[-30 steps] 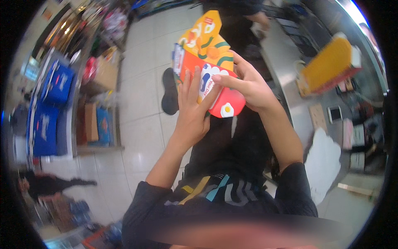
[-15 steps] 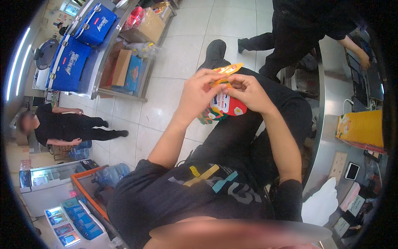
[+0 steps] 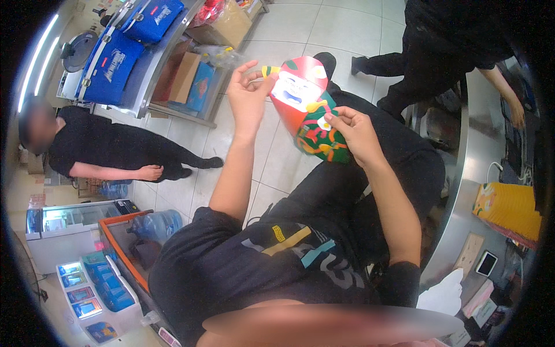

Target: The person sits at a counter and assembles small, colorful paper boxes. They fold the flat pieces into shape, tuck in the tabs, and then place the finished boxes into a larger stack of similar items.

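Note:
In front of my lap hangs a colourful paper food sleeve (image 3: 315, 118), red and green with a white printed panel and egg and vegetable pictures. My left hand (image 3: 250, 89) pinches its upper left side between thumb and index finger, near a small yellow tab; the other fingers are spread. On the lower right side, my right hand (image 3: 355, 134) grips the green part between thumb and fingers. The sleeve is tilted, its rounded red end pointing up and away from me. Its back is hidden.
On the metal counter (image 3: 461, 179) at right stand nested yellow cartons (image 3: 503, 207) and a phone (image 3: 487, 263). One person (image 3: 439, 63) works there; another (image 3: 115, 141) stands at left. Blue cooler bags (image 3: 110, 69) sit on a metal shelf at far left, above cardboard boxes. A water jug (image 3: 162, 224) lies at left.
My hands have moved apart, and the paper sleeve has turned and spread so its white panel shows more fully. The person at left has come closer. The whole view has shifted slightly.

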Motion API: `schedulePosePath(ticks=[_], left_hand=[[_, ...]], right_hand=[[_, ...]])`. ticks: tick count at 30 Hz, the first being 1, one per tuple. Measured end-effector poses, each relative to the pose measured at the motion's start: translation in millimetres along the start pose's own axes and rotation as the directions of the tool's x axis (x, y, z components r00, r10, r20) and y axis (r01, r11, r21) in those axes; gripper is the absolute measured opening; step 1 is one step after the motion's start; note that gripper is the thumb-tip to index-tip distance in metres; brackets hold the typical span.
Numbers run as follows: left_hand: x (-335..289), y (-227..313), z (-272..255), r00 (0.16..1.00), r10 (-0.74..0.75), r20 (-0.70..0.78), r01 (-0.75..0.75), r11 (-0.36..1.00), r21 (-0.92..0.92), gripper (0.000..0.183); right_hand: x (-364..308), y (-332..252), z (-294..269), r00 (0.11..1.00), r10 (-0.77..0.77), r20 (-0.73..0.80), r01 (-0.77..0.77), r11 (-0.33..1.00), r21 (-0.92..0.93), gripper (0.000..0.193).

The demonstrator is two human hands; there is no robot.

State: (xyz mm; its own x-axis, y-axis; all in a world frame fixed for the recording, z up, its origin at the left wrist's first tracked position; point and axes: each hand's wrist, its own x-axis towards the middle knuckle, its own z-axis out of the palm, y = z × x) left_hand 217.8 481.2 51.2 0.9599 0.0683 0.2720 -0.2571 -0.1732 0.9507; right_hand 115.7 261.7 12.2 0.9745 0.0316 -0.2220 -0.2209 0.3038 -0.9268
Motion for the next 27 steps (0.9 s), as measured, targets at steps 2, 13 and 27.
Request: schedulePosePath(ticks=[2, 13, 27], left_hand=[[-10, 0, 2, 0.992, 0.119, -0.037, -0.100, 0.935, 0.340, 0.049], [-44, 10, 1, 0.733, 0.202, 0.649, -0.456, 0.854, 0.249, 0.032], [-17, -21, -11, 0.974, -0.227, -0.019, 0.208, 0.919, -0.334, 0.052]], right_hand=[[3, 5, 2, 0.998, -0.047, -0.040, 0.047, 0.999, 0.006, 0.024], [0, 2, 0, 0.964, -0.235, 0.126, 0.237, 0.972, 0.001, 0.030], [0, 24, 15, 0.959, 0.081, 0.271, -0.046, 0.990, -0.134, 0.043]])
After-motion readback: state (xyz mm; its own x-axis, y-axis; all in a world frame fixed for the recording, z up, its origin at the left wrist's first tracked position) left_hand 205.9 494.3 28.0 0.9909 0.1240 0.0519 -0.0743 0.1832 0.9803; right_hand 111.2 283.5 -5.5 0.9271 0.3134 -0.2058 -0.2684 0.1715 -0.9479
